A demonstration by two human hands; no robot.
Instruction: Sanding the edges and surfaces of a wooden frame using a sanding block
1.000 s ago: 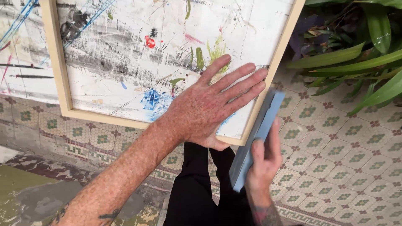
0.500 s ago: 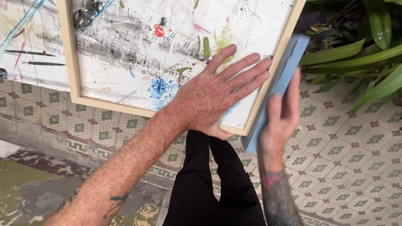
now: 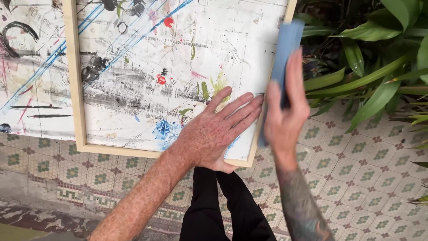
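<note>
A white painted canvas (image 3: 178, 67) with black, blue, red and green marks lies in a light wooden frame (image 3: 75, 89) over the tiled floor. My left hand (image 3: 218, 131) rests flat, fingers spread, on the canvas near its lower right corner. My right hand (image 3: 285, 111) grips a long blue block (image 3: 285, 49) and holds it against the frame's right edge. My tattooed right forearm (image 3: 298, 205) reaches up from below.
A second painted sheet (image 3: 31, 80) lies to the left of the frame. Green leafy plants (image 3: 374, 58) crowd the right side. Patterned tiles (image 3: 356, 178) cover the floor. My black trouser legs (image 3: 223, 209) show at the bottom.
My right hand has slid the blue block upward along the frame's right edge. The view has shifted, showing more of the canvas. My left hand stays pressed flat on it.
</note>
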